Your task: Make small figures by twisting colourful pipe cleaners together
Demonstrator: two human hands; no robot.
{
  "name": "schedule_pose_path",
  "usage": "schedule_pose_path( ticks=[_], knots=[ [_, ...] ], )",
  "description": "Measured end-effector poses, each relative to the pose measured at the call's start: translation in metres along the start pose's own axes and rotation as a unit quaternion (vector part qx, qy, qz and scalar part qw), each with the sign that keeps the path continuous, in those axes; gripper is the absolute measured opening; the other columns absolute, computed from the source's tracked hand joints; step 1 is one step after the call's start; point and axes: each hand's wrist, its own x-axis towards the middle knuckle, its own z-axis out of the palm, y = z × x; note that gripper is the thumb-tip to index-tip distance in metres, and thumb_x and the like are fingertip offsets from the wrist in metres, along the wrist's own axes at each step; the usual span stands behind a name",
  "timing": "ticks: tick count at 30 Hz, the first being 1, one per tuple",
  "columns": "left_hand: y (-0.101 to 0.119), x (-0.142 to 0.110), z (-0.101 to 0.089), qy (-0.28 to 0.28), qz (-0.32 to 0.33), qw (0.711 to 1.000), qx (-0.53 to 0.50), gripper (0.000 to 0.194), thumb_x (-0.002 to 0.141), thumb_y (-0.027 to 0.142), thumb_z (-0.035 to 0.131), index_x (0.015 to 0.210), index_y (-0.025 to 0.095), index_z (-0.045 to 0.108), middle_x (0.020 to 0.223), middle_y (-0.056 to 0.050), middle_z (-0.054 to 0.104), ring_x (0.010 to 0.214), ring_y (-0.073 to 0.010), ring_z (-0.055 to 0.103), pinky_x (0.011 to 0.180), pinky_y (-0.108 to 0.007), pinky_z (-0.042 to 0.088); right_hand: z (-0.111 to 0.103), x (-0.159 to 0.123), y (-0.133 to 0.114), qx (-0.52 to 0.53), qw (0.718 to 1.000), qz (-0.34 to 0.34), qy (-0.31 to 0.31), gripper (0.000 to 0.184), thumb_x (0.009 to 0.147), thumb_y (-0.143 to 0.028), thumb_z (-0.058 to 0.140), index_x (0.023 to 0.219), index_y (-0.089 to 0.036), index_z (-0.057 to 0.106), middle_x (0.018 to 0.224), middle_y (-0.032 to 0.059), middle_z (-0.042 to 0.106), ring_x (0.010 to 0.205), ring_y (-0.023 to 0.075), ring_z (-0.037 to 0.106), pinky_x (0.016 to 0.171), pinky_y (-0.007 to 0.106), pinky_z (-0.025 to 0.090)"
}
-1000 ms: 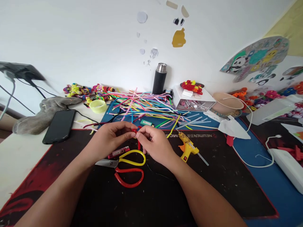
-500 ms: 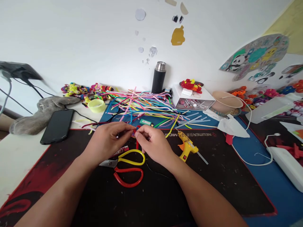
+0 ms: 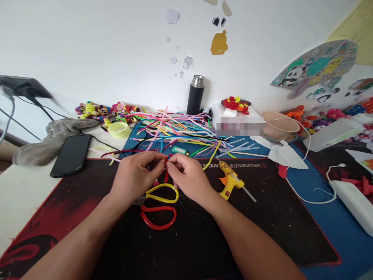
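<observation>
Above the black mat (image 3: 262, 229), my left hand (image 3: 132, 175) and my right hand (image 3: 188, 173) meet with fingertips pinched together. Between them is a small red-and-blue pipe cleaner piece (image 3: 166, 177), its red end hanging down. The fingers cover most of it, so its shape cannot be made out. Just below lie scissors (image 3: 159, 227) with one yellow and one red handle, their blades mostly behind my left hand. A small red tube-like item (image 3: 155, 182) barely shows beside the left fingers. To the right of my right hand rests a yellow glue gun (image 3: 231, 181) with a glue stick in its back.
Loose colourful pipe cleaners (image 3: 177, 128) are heaped behind the hands, near a black thermos (image 3: 196, 95). On the left are a phone (image 3: 70, 155), yellow tape roll (image 3: 119, 130) and grey plush (image 3: 58, 136). A beige bowl (image 3: 281, 126) and a white power strip (image 3: 354, 206) stand right.
My left hand has turned and shifted slightly, now covering more of the scissors' blades and the red tube-like item. Both hands keep their pinch on the pipe cleaner piece. The view moved a little.
</observation>
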Motion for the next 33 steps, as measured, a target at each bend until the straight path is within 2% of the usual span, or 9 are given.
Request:
schedule_pose_path(
  ticks=[9, 15, 18, 21, 24, 29, 33],
  knots=[
    [-0.0002, 0.0004, 0.0006, 0.002, -0.011, 1.000, -0.001, 0.028, 0.092, 0.042, 0.064, 0.096, 0.024, 0.085, 0.086, -0.002, 0.085, 0.069, -0.0196, 0.074, 0.066, -0.029, 0.053, -0.0023, -0.0004, -0.0010, 0.038, 0.999, 0.026, -0.011, 0.016, 0.103, -0.026, 0.058, 0.088, -0.022, 0.063, 0.062, -0.0069, 0.057, 0.047, 0.0107, 0.057, 0.047, 0.022, 0.041],
    [-0.0019, 0.0012, -0.0015, 0.003, -0.014, 1.000, 0.014, 0.028, 0.092, 0.043, 0.064, 0.096, 0.024, 0.084, 0.086, -0.002, 0.085, 0.070, -0.0197, 0.074, 0.066, -0.029, 0.053, -0.0047, -0.0001, 0.0000, 0.015, 1.000, 0.017, -0.017, 0.014, 0.104, -0.027, 0.059, 0.092, -0.022, 0.064, 0.066, -0.0055, 0.060, 0.049, 0.0104, 0.059, 0.050, 0.023, 0.042],
    [-0.0020, 0.0011, -0.0019, 0.019, -0.018, 1.000, 0.016, 0.027, 0.091, 0.042, 0.065, 0.096, 0.023, 0.083, 0.084, -0.002, 0.084, 0.067, -0.0188, 0.073, 0.066, -0.028, 0.054, -0.0040, -0.0011, 0.0005, 0.051, 0.998, 0.016, -0.035, 0.014, 0.104, -0.034, 0.061, 0.097, -0.022, 0.063, 0.068, -0.0049, 0.062, 0.051, 0.0115, 0.061, 0.051, 0.023, 0.045],
    [-0.0017, 0.0011, -0.0022, 0.034, -0.016, 0.999, 0.022, 0.025, 0.091, 0.039, 0.065, 0.095, 0.023, 0.083, 0.080, -0.001, 0.082, 0.063, -0.0171, 0.070, 0.065, -0.027, 0.054, -0.0019, -0.0025, 0.0017, 0.073, 0.996, 0.014, -0.051, 0.023, 0.102, -0.046, 0.065, 0.100, -0.023, 0.062, 0.069, -0.0047, 0.063, 0.053, 0.0130, 0.063, 0.051, 0.025, 0.046],
    [-0.0018, 0.0015, -0.0028, 0.031, -0.015, 0.999, 0.029, 0.025, 0.092, 0.038, 0.065, 0.098, 0.023, 0.084, 0.079, -0.001, 0.082, 0.064, -0.0170, 0.070, 0.065, -0.027, 0.053, 0.0003, -0.0032, 0.0026, 0.023, 0.999, -0.006, -0.040, 0.028, 0.102, -0.050, 0.066, 0.096, -0.023, 0.064, 0.073, -0.0029, 0.066, 0.058, 0.0136, 0.064, 0.054, 0.026, 0.043],
    [-0.0035, 0.0025, -0.0050, 0.023, -0.014, 0.999, 0.034, 0.026, 0.092, 0.039, 0.064, 0.096, 0.023, 0.084, 0.079, 0.000, 0.082, 0.066, -0.0174, 0.071, 0.066, -0.027, 0.052, 0.0022, -0.0031, 0.0019, -0.120, 0.991, -0.058, 0.013, 0.023, 0.102, -0.035, 0.065, 0.082, -0.022, 0.065, 0.073, -0.0018, 0.069, 0.064, 0.0139, 0.058, 0.061, 0.028, 0.035],
    [-0.0043, 0.0034, -0.0068, 0.021, -0.008, 0.999, 0.042, 0.026, 0.093, 0.040, 0.064, 0.096, 0.024, 0.084, 0.084, -0.001, 0.084, 0.063, -0.0170, 0.069, 0.065, -0.027, 0.052, 0.0022, -0.0029, 0.0009, -0.158, 0.985, -0.070, 0.021, 0.022, 0.100, -0.030, 0.065, 0.080, -0.022, 0.063, 0.069, -0.0027, 0.066, 0.060, 0.0134, 0.054, 0.060, 0.029, 0.032]
  ],
)
